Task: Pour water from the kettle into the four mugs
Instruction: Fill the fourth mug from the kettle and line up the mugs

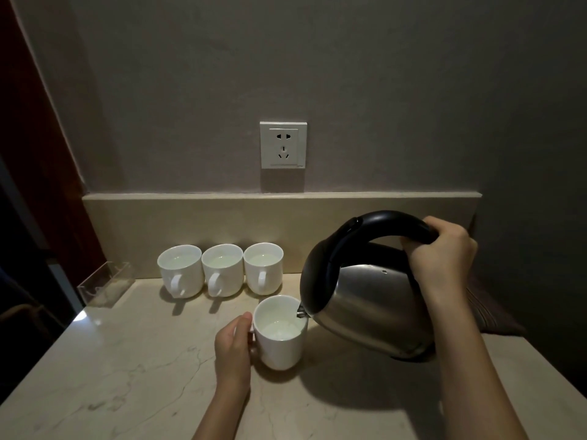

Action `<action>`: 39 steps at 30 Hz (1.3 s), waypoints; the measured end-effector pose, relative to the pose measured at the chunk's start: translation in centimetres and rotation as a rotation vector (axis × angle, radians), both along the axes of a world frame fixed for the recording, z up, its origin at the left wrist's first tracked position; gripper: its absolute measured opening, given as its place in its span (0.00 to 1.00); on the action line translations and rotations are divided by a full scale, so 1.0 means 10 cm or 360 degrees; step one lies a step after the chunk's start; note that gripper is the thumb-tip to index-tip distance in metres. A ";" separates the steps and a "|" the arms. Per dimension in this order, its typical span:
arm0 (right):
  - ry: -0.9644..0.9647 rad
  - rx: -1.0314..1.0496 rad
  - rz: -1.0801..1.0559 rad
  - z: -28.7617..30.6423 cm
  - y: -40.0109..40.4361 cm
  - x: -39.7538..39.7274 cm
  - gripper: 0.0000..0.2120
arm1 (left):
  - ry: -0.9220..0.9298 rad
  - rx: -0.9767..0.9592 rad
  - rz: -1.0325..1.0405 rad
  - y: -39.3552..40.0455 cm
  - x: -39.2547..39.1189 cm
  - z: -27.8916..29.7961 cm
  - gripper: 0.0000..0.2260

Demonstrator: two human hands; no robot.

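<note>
My right hand (pixel 443 255) grips the black handle of a steel kettle (pixel 371 300), which is tilted left with its spout over the rim of a white mug (pixel 281 344). Water lies in that mug. My left hand (pixel 233 347) holds the mug at its handle side on the marble counter (pixel 127 376). Behind it, three more white mugs stand in a row against the backsplash: left (pixel 181 271), middle (pixel 222 269) and right (pixel 263 268). Each of them holds water, and their handles face me.
A clear plastic tray (pixel 106 285) sits at the counter's back left corner. A wall socket (pixel 283 145) is above the backsplash. A dark striped cloth (pixel 489 312) lies at the right behind the kettle. The counter's left edge drops off into a dark area.
</note>
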State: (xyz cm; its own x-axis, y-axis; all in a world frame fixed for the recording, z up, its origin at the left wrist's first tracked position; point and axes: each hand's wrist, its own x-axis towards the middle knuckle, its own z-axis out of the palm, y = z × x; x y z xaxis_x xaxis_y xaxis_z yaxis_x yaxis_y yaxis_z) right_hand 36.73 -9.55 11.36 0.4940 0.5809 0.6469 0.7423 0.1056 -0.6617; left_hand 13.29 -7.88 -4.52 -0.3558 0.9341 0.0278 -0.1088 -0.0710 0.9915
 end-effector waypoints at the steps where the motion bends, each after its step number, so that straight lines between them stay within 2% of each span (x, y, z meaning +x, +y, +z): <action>1: 0.0006 -0.0002 0.0010 0.01 0.00 -0.01 0.06 | -0.0005 0.0002 0.0000 0.00 0.00 0.00 0.17; 9: 0.0010 -0.0027 0.0065 0.02 0.01 0.00 0.07 | 0.0005 0.0001 0.0021 0.00 0.00 0.00 0.20; 30: -0.0060 0.0005 0.0016 0.01 0.02 -0.02 0.09 | 0.0054 0.0027 0.0011 0.00 0.01 0.00 0.15; 39: -0.0066 -0.0006 -0.0006 0.01 0.01 -0.02 0.07 | 0.0056 0.0041 0.0013 0.02 0.01 -0.03 0.17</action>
State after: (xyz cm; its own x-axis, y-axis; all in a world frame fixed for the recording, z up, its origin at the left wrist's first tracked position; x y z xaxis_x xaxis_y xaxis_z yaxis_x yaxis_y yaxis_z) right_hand 36.57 -9.40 11.47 0.4691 0.5813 0.6649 0.7695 0.1004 -0.6307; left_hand 13.34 -7.73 -4.78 -0.3616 0.9301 0.0646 -0.0734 -0.0975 0.9925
